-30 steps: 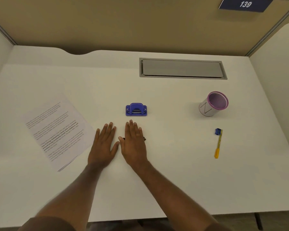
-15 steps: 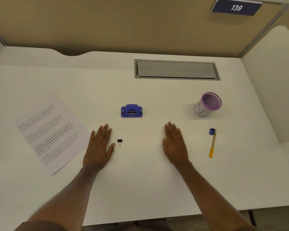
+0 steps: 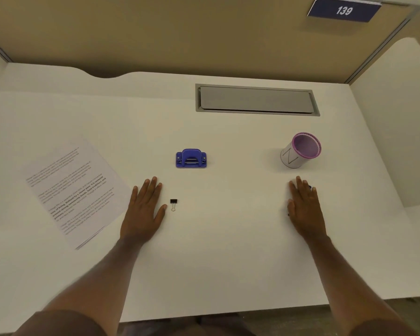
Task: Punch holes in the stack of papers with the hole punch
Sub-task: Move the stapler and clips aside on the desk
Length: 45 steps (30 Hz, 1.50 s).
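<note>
A blue hole punch (image 3: 191,158) sits on the white desk (image 3: 228,251) near its middle. A stack of printed papers (image 3: 74,189) lies tilted at the left. My left hand (image 3: 144,209) rests flat on the desk between the papers and a small black binder clip (image 3: 173,203), fingers apart, holding nothing. My right hand (image 3: 304,207) lies flat farther right, below the cup, and covers the pen and the small blue item that lay there; only a dark tip shows at its left edge.
A white cup with a purple rim (image 3: 300,150) lies tipped at the right. A grey cable hatch (image 3: 256,100) is set in the desk's back. Partition walls close in the back and both sides. The desk's front edge runs below my forearms.
My right hand slid right from beside my left hand, uncovering the binder clip, and now lies over the pen. My left hand stayed put.
</note>
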Each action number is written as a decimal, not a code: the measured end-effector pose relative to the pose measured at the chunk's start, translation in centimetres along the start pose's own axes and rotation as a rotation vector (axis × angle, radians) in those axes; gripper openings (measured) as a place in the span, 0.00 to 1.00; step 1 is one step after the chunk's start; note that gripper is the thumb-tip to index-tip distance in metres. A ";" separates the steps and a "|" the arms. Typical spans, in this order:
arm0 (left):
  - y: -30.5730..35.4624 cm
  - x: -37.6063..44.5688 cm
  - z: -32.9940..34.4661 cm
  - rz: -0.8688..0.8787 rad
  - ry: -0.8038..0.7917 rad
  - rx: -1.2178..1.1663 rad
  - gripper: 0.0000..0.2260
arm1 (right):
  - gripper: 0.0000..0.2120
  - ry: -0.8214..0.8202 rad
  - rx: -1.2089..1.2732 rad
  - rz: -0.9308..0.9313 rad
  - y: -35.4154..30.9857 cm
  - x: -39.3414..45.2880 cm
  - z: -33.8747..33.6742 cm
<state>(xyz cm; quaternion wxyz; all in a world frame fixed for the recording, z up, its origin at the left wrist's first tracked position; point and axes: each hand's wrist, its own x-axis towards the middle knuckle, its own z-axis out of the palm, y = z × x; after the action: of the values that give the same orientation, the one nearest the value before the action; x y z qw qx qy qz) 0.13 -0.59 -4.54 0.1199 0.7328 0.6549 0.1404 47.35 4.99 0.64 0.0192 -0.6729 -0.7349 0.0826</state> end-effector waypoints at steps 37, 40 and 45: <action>-0.2 0.0 0.3 -0.009 0.017 -0.021 0.29 | 0.31 0.093 -0.331 0.046 -3.8 -0.7 1.3; -0.2 0.0 0.3 -0.013 0.009 -0.021 0.29 | 0.33 0.096 -0.340 0.067 -2.0 -1.4 1.2; -0.2 0.1 0.3 -0.011 -0.009 -0.010 0.29 | 0.32 0.148 -0.295 0.052 -0.7 -2.1 1.5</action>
<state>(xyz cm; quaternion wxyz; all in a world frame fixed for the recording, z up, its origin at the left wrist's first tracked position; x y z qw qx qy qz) 0.09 -0.49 -4.87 0.1273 0.7291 0.6578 0.1395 46.67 2.66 -0.57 -0.0277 -0.6914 -0.7179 -0.0755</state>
